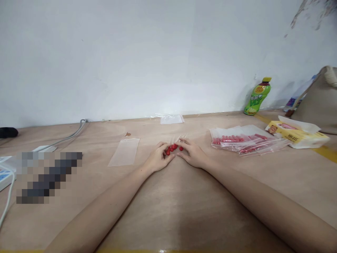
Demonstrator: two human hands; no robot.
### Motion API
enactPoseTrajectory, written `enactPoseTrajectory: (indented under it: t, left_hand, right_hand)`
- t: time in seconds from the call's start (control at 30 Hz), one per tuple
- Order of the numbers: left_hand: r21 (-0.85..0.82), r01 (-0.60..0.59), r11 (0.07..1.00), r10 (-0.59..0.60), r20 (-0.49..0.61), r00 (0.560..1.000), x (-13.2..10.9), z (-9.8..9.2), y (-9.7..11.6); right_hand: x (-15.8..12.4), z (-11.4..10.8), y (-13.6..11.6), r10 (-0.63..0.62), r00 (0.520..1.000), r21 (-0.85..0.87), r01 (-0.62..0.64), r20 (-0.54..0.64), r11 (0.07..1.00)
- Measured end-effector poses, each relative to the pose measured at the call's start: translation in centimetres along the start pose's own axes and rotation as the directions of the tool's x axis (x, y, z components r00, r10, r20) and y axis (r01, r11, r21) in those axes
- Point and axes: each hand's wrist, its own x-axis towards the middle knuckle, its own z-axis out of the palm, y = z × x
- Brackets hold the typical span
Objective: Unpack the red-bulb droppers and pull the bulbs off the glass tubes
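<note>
Head view. Both hands are at work mid-bench (168,211), well in from the near edge. Left hand (160,158): curved, thumb and fingers apart, around one side of a small cluster of red-tipped pieces (172,148). Right hand (194,154): likewise curved, thumb apart from fingers, on the other side, one red tip between them. Whether any fingertip presses on a piece, cannot tell. Pale stems point toward the far edge.

Left of the hands, a flat clear bag (124,151) lies alone; small brown scrap (127,134) just beyond it. More clear bags (171,119) at the far edge, by the wall. On the right, overlapping filled bags (243,138) show red pieces inside; beside them a yellow tissue pack (297,135). Green bottle (257,96) near the far edge, beige bag (317,102) toward the far right corner. Toward the left edge: white power strip (6,177), grey cable (71,134).
</note>
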Motion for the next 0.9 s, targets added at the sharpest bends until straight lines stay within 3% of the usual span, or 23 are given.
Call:
enactPoseTrajectory:
  t: [0.37,0.6,0.77,0.9]
  left_hand:
    - [0.011,-0.027,1.0,0.027,0.033,0.999,0.1,0.1,0.3]
    - [0.05,-0.052,0.997,0.052,0.003,0.999,0.9,0.3,0.2]
    - [0.078,-0.102,0.992,0.103,-0.003,0.995,1.2,0.5,0.4]
    - [0.08,-0.062,0.995,0.066,-0.042,0.997,1.2,0.7,0.0]
  right_hand:
    - [0.2,-0.5,-0.7,0.051,0.998,0.099,-0.053,0.022,0.994]
    - [0.1,-0.4,-0.4,0.002,0.999,0.152,-0.007,0.036,0.988]
    - [0.0,-0.4,-0.3,0.062,0.997,0.089,-0.059,-0.034,0.994]
    - [0.1,-0.4,-0.3,0.064,0.998,0.009,-0.064,0.018,0.998]
